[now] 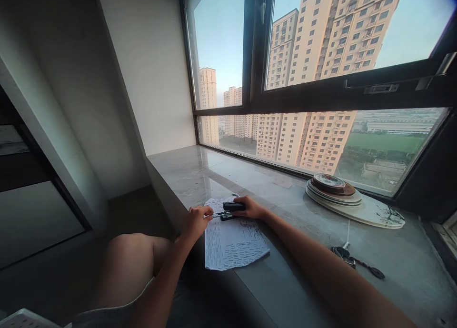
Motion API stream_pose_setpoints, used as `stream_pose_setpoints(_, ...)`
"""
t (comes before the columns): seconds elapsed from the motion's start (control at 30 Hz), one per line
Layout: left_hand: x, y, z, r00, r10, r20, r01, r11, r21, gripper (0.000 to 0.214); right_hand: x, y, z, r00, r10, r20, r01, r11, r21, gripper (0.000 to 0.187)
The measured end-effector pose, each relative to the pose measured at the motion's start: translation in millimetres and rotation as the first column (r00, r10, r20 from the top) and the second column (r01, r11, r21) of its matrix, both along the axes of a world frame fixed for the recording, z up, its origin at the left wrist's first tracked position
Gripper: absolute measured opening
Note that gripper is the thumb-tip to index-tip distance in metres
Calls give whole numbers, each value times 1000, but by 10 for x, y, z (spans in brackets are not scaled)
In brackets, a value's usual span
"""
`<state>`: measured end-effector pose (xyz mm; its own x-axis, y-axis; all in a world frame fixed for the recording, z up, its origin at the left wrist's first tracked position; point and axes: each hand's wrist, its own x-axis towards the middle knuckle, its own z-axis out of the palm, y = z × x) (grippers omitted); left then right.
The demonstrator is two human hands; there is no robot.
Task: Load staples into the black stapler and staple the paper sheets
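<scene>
A black stapler (pixel 233 206) lies over the sheet of paper (pixel 232 247), with its upper arm raised apart from its base. My right hand (pixel 252 207) is closed around its rear end from the right. From the left, my left hand (pixel 198 218) pinches the end of a thin metal slide (pixel 217 215) that sticks out of the stapler's front. Whether staples are inside is too small to tell. The paper is covered with short dark marks and lies at the edge of the sill, under both hands.
The grey stone sill (pixel 300 280) runs along a large window. Toward its right are stacked round and oval boards (pixel 333 192), with a dark watch-like object with a strap (pixel 344 255) nearer me. My bare knee (pixel 132 252) is below the sill's front edge.
</scene>
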<state>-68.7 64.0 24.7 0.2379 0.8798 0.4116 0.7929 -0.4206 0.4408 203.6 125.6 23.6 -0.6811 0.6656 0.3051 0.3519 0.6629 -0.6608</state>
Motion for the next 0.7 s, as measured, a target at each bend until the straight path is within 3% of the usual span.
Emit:
stream_pose_setpoints(0.17, 183, 18, -157, 996, 26, 90, -33, 996, 81, 11, -33, 2, -14, 1000, -13, 23, 12, 997, 78, 32)
stream_pose_setpoints(0.37, 237, 31, -226, 975, 17, 220, -31, 998, 57, 13, -40, 8, -27, 1000, -14, 7, 14, 997, 75, 35)
stream_pose_setpoints(0.53, 223, 16, -180, 911, 27, 410, 23, 993, -118, 11, -36, 3, -27, 1000, -7, -10, 8, 999, 53, 37)
stream_pose_setpoints(0.7, 171, -51, -24, 808, 158, 568, 97, 915, -393, 21, -34, 6, -23, 1000, -17, -7, 17, 999, 39, 37)
